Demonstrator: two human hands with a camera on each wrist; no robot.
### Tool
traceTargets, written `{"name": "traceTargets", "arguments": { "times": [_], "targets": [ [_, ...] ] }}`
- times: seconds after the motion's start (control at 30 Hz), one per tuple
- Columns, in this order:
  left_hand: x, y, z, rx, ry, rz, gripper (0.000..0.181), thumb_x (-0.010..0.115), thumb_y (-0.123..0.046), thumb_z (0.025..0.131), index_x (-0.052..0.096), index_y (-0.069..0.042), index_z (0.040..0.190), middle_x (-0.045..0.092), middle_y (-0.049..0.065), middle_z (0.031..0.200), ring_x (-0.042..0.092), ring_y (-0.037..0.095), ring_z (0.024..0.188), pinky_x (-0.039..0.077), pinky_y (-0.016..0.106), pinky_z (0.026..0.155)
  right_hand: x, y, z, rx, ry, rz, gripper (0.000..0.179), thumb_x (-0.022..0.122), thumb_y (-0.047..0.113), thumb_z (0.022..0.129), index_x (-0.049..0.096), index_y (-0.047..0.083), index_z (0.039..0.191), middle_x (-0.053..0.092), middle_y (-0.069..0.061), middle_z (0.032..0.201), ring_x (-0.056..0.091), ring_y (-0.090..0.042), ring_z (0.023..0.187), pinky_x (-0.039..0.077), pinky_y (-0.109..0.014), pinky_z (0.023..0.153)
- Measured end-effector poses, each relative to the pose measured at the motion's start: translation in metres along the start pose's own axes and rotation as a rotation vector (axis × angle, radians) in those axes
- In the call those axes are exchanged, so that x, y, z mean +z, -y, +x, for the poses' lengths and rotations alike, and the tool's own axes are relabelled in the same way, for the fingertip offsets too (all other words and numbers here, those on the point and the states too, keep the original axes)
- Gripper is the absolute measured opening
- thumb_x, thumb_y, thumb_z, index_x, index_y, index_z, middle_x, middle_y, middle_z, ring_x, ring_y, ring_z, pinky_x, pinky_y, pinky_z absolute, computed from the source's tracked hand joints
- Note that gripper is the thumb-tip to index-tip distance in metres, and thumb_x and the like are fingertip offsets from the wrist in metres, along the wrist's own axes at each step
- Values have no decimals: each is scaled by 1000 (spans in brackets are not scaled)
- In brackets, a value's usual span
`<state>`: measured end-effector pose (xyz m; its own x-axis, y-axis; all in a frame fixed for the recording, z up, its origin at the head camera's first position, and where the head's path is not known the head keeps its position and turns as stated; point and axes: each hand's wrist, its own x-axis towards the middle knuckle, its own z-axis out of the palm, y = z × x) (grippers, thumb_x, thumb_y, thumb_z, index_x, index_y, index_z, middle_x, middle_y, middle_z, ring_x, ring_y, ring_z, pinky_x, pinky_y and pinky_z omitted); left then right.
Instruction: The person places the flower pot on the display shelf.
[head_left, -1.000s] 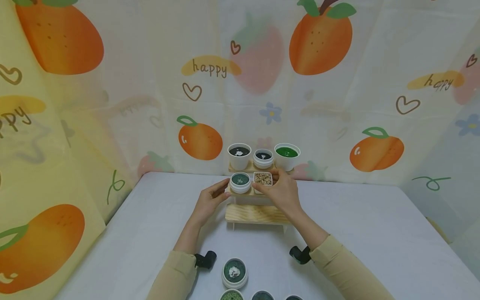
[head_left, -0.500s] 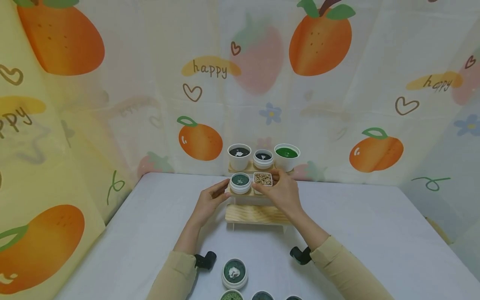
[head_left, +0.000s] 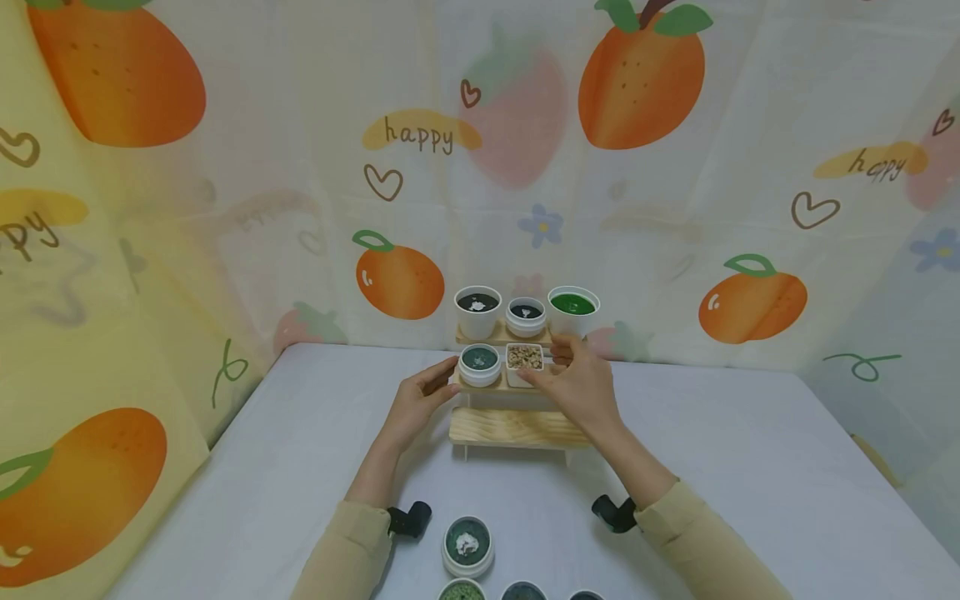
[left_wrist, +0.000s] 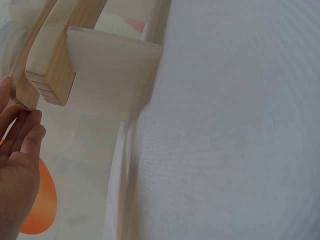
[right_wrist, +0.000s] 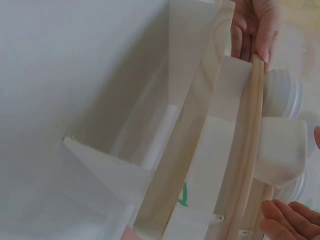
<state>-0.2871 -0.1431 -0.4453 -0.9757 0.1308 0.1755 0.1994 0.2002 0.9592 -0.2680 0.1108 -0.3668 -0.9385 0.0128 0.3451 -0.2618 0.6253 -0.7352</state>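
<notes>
Easily the biggest thing before me is the fruit-printed fabric backdrop [head_left: 300, 125], lightly creased, with oranges and the word "happy" across it. Below it spreads a table [head_left: 262, 467] under smooth white cloth. Near its far edge rises a three-step stand [head_left: 517, 427], pale wooden boards with streaky grain on flat white panels [left_wrist: 115, 70].

Two arms in cuffed beige sleeves [head_left: 705, 542] reach in. The left hand [head_left: 420, 404] has its fingers relaxed, touching the left end of the middle board [right_wrist: 253, 105]. The right hand [head_left: 585, 387] stands loosely spread at the right of the square pot, fingers clear of its side in the wrist view, and gripping nothing that I can see. Its forearm crosses the lowest step's right end, and the hand itself covers the right part of the middle one.

Up top are two tall, tapered white cups, a dark-filled one [head_left: 477, 325] on the left and a green-filled one [head_left: 574, 304] on the right, with a low round jar [head_left: 527, 327] between. On the middle board, a ribbed round jar [head_left: 479, 377] sits just beside the square pot [head_left: 519, 379], white, soft-cornered, full of coarse tan crumbs. Between the forearms, in front of the stand, a round tub [head_left: 467, 569] with a white lump on dark green heads a few others cut off from sight. Smallest are the black wrist devices [head_left: 615, 514].
</notes>
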Motion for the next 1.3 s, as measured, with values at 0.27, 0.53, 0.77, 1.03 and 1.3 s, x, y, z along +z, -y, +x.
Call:
{"name": "traceTargets", "arguments": {
  "times": [0.27,0.53,0.77,1.03,1.3],
  "targets": [
    [0,0,1,-6,1,-4,52,68,-17,93,53,-12,143,53,7,149,50,28,140,44,42,116,-12,3,-5,-48,-103,65,57,90,32,69,66,5,114,74,-15,112,72,-29,104,60,-45,90],
    [-1,0,1,0,-1,-5,52,68,-17,93,53,-11,142,54,9,149,50,31,139,43,44,117,-16,1,-15,-120,-114,133,40,89,25,71,71,9,103,75,-10,101,71,-24,98,60,-41,94],
    [-1,0,1,8,3,-13,51,68,-17,94,53,-11,142,54,8,148,51,30,139,44,43,116,-12,-7,-26,-439,-29,127,44,91,15,67,72,5,105,77,-9,101,73,-23,96,62,-35,89],
    [0,1,2,8,-1,-19,51,67,-15,94,53,-9,143,54,9,148,51,29,139,43,42,116,-1,-11,-43,-696,235,128,48,91,22,69,72,9,111,76,-4,108,72,-18,103,60,-30,90],
    [-1,0,3,-18,14,-21,52,65,-10,94,49,-4,144,50,14,150,49,33,140,41,46,117,8,-13,-54,-675,503,142,51,88,29,74,70,9,117,74,-4,116,70,-16,110,59,-32,97]
  ]
}}
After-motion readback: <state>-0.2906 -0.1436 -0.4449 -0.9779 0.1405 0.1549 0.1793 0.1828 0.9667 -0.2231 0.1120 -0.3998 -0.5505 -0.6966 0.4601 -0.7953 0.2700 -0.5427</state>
